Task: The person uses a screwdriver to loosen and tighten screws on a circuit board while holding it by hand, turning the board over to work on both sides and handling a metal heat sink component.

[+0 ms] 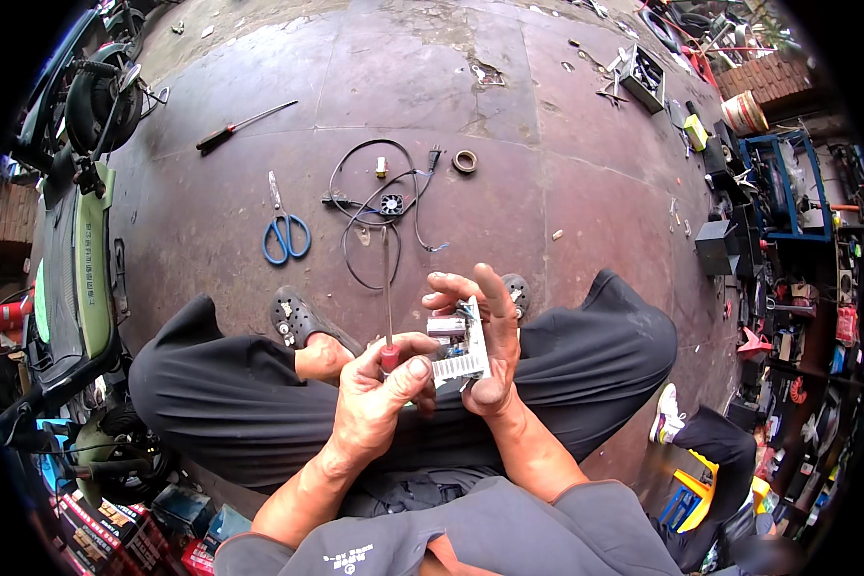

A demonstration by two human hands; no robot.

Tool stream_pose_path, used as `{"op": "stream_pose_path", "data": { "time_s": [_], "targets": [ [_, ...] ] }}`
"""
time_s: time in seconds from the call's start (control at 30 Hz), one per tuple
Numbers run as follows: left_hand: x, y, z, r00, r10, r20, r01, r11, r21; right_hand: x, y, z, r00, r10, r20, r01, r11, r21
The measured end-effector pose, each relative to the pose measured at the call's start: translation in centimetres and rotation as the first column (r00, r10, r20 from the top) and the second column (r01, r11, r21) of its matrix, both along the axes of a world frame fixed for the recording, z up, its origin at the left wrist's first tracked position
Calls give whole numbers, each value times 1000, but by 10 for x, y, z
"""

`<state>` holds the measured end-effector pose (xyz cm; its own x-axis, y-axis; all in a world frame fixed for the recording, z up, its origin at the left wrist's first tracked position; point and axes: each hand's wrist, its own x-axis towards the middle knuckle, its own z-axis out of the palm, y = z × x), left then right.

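My left hand (372,398) is closed round a screwdriver (389,355) with a red handle, its long thin shaft pointing away from me. The thumb of that hand rests near the edge of a small circuit board (470,350). My right hand (499,360) grips this board from its right side, fingers curled along the far edge. On the board are a silvery cylindrical part, like a capacitor, and a pale finned piece (459,367). Beyond my hands lie scissors (286,238) with blue handles, a black cable (346,252) and a small black fan (392,204).
Another screwdriver (247,126) lies far left, near a parked scooter (91,259). A roll of brown tape (465,161) sits past the cable. At the far right stands a metal box (641,79) of tools. Another person's shoe (667,415) shows at right, before cluttered shelves.
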<state>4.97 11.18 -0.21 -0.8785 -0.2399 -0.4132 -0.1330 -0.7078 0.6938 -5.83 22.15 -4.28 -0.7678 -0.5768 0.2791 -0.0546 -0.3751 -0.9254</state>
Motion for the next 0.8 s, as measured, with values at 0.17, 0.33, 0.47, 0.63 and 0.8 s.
{"op": "stream_pose_path", "data": {
  "time_s": [0.17,0.33,0.47,0.63,0.8],
  "targets": [
    [7,-6,9,996,-74,43,76,996,-44,0,4,-5,941,-72,-331,73,997,-10],
    [12,-10,17,985,-158,62,159,987,-3,-2,6,-2,711,-240,-661,293,956,-31],
    [14,-4,18,987,-158,9,158,987,19,-3,8,5,679,-174,-713,269,963,21],
    [18,7,11,988,-142,-57,121,953,-278,9,13,-2,929,-182,-321,209,976,53],
    [7,-3,14,971,-224,-85,149,841,-520,-1,2,8,990,-81,117,89,994,-63]
  ]
}}
